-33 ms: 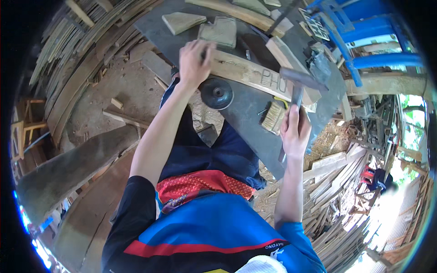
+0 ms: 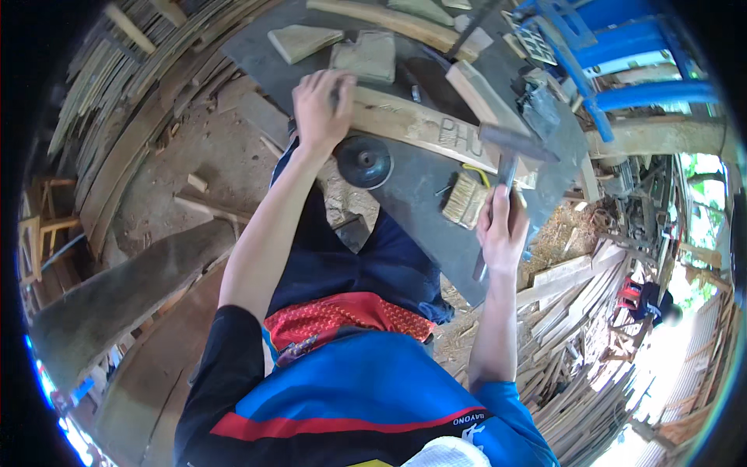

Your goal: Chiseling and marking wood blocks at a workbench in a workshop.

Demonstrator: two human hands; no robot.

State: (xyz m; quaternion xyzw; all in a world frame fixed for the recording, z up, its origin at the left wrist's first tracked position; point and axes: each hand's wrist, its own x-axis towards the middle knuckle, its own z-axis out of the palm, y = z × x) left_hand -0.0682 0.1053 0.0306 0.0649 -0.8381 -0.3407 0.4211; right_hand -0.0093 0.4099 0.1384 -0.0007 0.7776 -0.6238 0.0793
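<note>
"What has just changed?"
"Little: the right hand [image 2: 504,227] stays wrapped around a hammer [image 2: 517,142], its head overlapping, in view, one end of a lettered board [image 2: 408,124] on the dark surface [image 2: 416,201]. Work appears at the same stage."
"And the left hand [image 2: 320,110]?"
"Fingers curled at the board's other end; whether they grasp anything, I cannot tell."

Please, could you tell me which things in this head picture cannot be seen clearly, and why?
All in the head view:
Left end of the lettered board: covered by the left hand.
Dark spot between its thumb and fingers: small and blurred, perhaps only shadow.
Gripped middle of the hammer handle: hidden by the right hand.
Flat wooden piece: cut off by the upper edge.
</note>
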